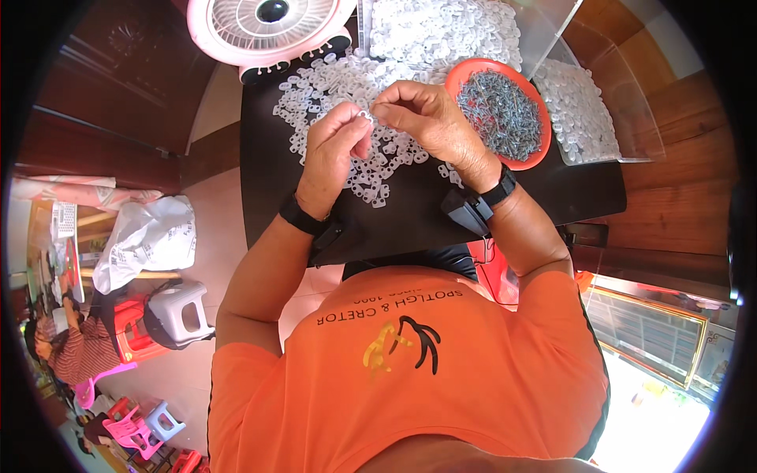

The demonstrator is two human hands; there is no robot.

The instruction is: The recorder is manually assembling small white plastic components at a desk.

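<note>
My left hand (pixel 335 146) is closed, thumb and forefinger pinching a small white plastic clip (pixel 364 116) above the dark table. Just to its right, my right hand (pixel 432 120) has its thumb and forefinger pressed together close to the clip; whatever is between those fingertips is too small to make out. Loose white plastic clips (pixel 377 175) lie heaped beneath and beyond both hands. Beside my right hand sits a round orange-red basin (pixel 544 134) filled with small grey metal nails (pixel 502 110). Each of my wrists wears a black strap.
A pink and white fan (pixel 272 35) stands at the table's far left. Clear bins hold more white pieces (pixel 445 31) at the back and right. The dark table (pixel 272 209) ends near my body. Stools (pixel 177 311) and a person (pixel 83 347) are at far left.
</note>
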